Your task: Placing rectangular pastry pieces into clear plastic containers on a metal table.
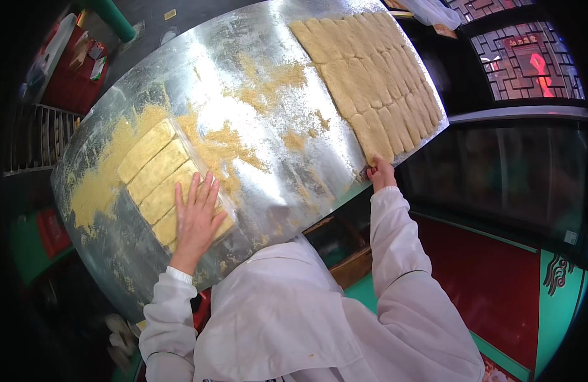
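Note:
My left hand (198,222) lies palm down, fingers apart, on a slab of pale yellow dough (160,174) cut into several wide strips. A clear, shiny edge like plastic film (191,143) runs along the slab's right side. At the right end of the metal worktop (322,191), flat tan dough pieces (356,81) lie side by side in three rows, coated with powder. My right hand (383,174) has its fingers curled at the near end of the closest piece (372,138), which it appears to pinch; part of the grip is hidden.
Loose tan powder (100,186) is scattered across the worktop, with more powder (275,83) towards its middle. A glass-fronted cabinet (494,167) stands to the right. A metal rack (41,136) and a red surface (77,71) are at the far left, near a green post (112,19).

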Action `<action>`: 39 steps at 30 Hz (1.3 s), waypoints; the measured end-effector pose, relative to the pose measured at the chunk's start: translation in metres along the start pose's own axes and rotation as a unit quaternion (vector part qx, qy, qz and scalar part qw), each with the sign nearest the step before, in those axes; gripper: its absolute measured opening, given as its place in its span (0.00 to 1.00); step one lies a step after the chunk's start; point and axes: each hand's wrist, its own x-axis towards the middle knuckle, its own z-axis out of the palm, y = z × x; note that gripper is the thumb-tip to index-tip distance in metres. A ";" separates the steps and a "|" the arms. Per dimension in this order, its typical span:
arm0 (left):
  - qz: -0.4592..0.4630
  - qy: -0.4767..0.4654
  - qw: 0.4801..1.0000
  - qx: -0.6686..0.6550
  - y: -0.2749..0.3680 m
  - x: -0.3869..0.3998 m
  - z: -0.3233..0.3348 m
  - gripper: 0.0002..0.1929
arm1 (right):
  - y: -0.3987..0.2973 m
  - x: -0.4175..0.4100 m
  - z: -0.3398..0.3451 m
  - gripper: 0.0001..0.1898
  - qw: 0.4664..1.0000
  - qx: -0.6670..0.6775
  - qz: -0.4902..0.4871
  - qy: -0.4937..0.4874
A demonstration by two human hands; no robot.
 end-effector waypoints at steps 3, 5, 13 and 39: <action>-0.001 0.014 0.999 -0.041 -0.002 -0.002 -0.005 0.36 | -0.008 -0.006 0.012 0.16 0.966 -0.154 -0.195 0.076; -0.016 0.071 0.994 -0.076 -0.007 -0.007 -0.015 0.34 | -0.015 -0.008 0.017 0.18 0.894 -0.245 -0.356 0.117; -0.227 0.243 0.914 -0.233 -0.038 -0.085 -0.016 0.23 | -0.086 -0.189 0.047 0.10 0.816 -0.172 -0.487 -0.259; -0.267 0.236 0.799 -0.484 -0.034 -0.178 0.044 0.33 | 0.111 -0.400 0.091 0.15 0.744 -0.302 -0.167 -0.572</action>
